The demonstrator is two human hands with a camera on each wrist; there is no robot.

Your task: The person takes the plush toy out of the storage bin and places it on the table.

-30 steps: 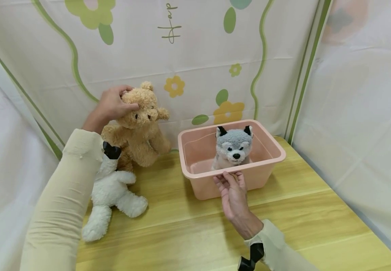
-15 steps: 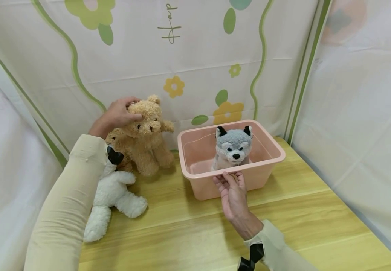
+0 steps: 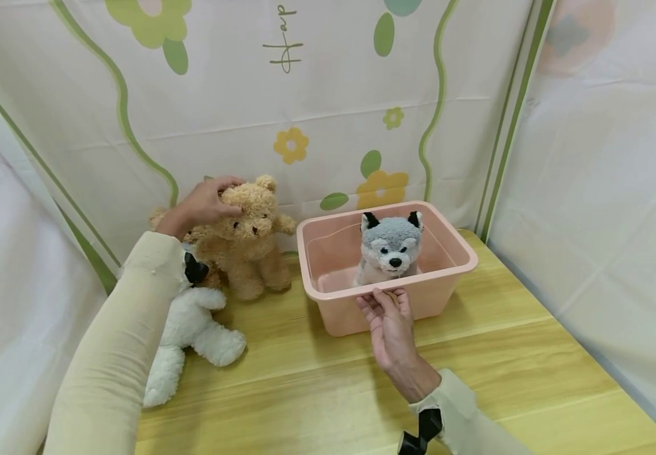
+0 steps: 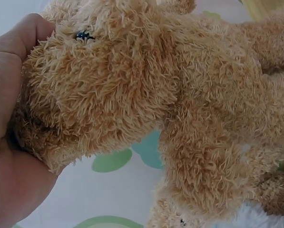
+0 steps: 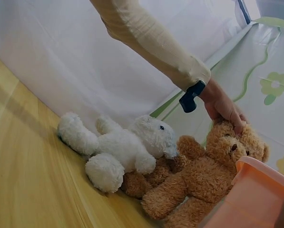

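Observation:
My left hand point(image 3: 205, 202) grips a tan teddy bear point(image 3: 251, 253) by the top of its head, thumb at its forehead. The bear is upright at the back of the table, its feet at the tabletop. In the left wrist view, curly fur fills the palm of the hand point(image 4: 13, 118). A grey-and-white husky plush point(image 3: 393, 246) sits inside a pink plastic bin point(image 3: 334, 313), facing forward. My right hand point(image 3: 393, 335) holds the bin's front rim, fingers curled up under the lip.
A white plush toy point(image 3: 188, 332) lies left of the bear, partly behind my left sleeve. Another brown plush point(image 5: 137, 184) lies behind it, mostly hidden. A flower-printed cloth point(image 3: 220, 107) rises behind the wooden table point(image 3: 328, 392), with white cloth at both sides.
My left hand has lowered the teddy bear, moving it slightly right, from above the table to the tabletop. The right hand and the bin have stayed put.

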